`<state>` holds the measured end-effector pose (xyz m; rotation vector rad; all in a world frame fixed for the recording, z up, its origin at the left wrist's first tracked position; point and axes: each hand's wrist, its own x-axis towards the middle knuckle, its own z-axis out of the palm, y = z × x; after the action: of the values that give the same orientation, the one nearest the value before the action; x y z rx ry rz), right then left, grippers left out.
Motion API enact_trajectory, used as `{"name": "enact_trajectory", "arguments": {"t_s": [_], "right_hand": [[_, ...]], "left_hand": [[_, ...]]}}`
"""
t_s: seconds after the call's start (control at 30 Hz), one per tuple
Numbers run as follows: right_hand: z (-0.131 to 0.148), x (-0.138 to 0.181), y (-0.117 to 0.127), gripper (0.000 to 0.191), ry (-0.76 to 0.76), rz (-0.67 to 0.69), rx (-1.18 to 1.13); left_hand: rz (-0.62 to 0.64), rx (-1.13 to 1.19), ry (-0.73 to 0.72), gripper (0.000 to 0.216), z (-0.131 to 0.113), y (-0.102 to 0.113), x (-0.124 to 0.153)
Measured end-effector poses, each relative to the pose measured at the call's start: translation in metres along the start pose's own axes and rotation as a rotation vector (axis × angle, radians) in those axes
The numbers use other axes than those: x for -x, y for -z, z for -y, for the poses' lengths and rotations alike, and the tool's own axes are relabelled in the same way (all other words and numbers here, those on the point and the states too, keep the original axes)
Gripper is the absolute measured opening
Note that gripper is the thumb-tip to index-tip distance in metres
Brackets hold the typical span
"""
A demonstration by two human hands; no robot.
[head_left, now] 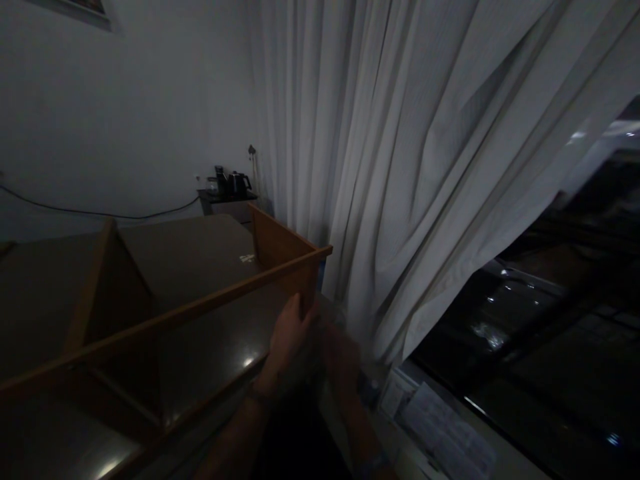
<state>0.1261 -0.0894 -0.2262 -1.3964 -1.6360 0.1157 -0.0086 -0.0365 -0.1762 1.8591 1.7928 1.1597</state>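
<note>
A brown wooden shelf frame [220,291] with upright dividers stretches from the left edge to a corner near the middle. My left hand [290,325] is at the end board [306,283] of this frame, just below the corner, its fingers closed round the board's edge. My right hand [341,353] is close beside it on the right, smeared by motion. Its fingers do not show clearly in the dim light. A small dark object [369,390] shows by the right wrist; I cannot tell whether it is held.
Long white curtains [385,153] hang close on the right, beside a dark window [540,333]. Printed papers [445,427] lie on the sill below. At the back, a black kettle [237,183] stands on a small cabinet. A cable [125,217] runs along the wall.
</note>
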Motion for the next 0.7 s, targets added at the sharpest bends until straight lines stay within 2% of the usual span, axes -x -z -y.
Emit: {"name": "enact_trajectory", "arguments": {"t_s": [0.07,0.23,0.37,0.5,0.7], "right_hand": [[0.001,-0.002,0.003,0.031,-0.075,0.012,-0.105],[0.011,-0.006,0.003,0.042,-0.383,0.043,-0.568],[0.019,-0.004,0.006,0.047,-0.461,0.109,-0.814],[0.02,-0.002,0.011,0.055,-0.505,0.146,-0.897],[0.012,-0.008,0.011,0.055,-0.494,0.186,-0.831]], "left_hand": [[0.004,0.003,-0.009,0.056,0.001,0.0,0.0],[-0.01,-0.014,-0.023,0.057,0.002,-0.001,0.0],[-0.004,-0.025,-0.031,0.053,0.001,0.001,0.001],[-0.008,-0.025,-0.03,0.052,0.0,0.002,0.001],[-0.002,-0.018,-0.007,0.055,-0.002,0.002,0.002]]}}
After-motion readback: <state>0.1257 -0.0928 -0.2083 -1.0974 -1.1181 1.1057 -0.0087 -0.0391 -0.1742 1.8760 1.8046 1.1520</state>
